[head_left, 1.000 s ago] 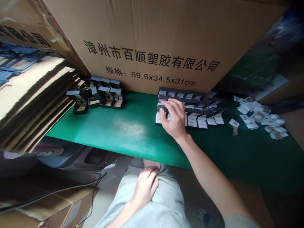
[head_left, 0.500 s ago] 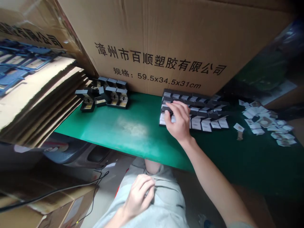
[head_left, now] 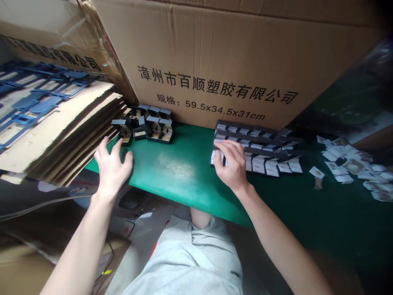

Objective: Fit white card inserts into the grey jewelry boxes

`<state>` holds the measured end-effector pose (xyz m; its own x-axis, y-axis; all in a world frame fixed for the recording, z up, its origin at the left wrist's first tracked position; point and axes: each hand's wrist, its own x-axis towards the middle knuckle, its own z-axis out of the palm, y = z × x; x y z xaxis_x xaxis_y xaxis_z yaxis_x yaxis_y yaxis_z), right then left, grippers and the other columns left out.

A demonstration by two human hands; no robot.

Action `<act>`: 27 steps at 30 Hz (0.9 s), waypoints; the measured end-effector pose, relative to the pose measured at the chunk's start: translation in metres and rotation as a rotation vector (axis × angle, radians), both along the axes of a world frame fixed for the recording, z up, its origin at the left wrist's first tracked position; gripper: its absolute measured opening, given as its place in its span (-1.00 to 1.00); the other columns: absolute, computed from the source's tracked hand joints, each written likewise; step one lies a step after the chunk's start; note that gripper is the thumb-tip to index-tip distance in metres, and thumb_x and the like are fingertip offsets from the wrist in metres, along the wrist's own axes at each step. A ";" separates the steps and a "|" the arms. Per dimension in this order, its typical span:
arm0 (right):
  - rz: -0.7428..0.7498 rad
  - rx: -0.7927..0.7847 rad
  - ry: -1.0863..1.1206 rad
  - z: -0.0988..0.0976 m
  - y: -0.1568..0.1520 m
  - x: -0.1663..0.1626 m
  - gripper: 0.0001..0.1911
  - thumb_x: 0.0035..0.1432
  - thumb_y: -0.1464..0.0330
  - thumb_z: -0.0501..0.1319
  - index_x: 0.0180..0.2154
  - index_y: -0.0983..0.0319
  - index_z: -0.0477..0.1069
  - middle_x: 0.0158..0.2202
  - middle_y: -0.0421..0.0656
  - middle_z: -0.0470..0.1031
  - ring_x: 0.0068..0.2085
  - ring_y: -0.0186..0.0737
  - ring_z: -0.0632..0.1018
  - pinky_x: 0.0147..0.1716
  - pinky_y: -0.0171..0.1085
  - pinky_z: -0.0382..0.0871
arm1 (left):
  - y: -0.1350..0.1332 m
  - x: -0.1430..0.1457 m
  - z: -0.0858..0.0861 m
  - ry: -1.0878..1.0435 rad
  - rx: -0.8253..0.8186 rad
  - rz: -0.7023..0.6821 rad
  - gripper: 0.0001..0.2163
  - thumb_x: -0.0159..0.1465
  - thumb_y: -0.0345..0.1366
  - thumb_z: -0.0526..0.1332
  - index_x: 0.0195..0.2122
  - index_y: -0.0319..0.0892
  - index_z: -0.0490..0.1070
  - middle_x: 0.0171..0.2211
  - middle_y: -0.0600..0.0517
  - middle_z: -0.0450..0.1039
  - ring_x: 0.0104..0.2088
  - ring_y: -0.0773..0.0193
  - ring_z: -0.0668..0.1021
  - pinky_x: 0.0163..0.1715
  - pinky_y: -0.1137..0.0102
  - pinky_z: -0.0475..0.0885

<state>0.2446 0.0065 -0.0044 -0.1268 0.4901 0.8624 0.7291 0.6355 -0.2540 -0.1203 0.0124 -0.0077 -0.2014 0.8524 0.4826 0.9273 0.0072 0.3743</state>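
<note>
My right hand (head_left: 232, 164) rests on the left end of a block of small dark open boxes with white cards (head_left: 264, 149) on the green table (head_left: 175, 168). Its fingers curl over the nearest boxes; whether they grip one is hidden. My left hand (head_left: 112, 166) is raised over the table's left corner, fingers spread and empty. It is a little below a smaller cluster of open dark boxes (head_left: 147, 127) by the big carton.
A large printed cardboard carton (head_left: 245, 61) stands along the back of the table. Stacked flat cardboard sheets (head_left: 58, 131) with blue plastic frames (head_left: 33, 98) lie at the left. Loose white cards (head_left: 350, 164) are scattered at the right. My lap is below the table edge.
My left hand has risen from my lap to the table's left corner and opened. My right hand stays on the block of boxes. The view has shifted slightly.
</note>
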 end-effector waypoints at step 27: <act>0.235 -0.055 -0.028 0.002 -0.005 -0.012 -0.78 0.36 0.38 0.27 0.00 0.24 0.58 -0.16 -0.03 0.67 -0.03 -0.05 0.61 0.00 -0.03 0.63 | -0.077 0.152 -0.012 -0.209 -0.190 -0.602 -0.74 0.45 -0.06 0.21 -0.18 -0.04 0.64 0.32 -0.14 0.46 0.31 -0.17 0.50 0.29 -0.04 0.41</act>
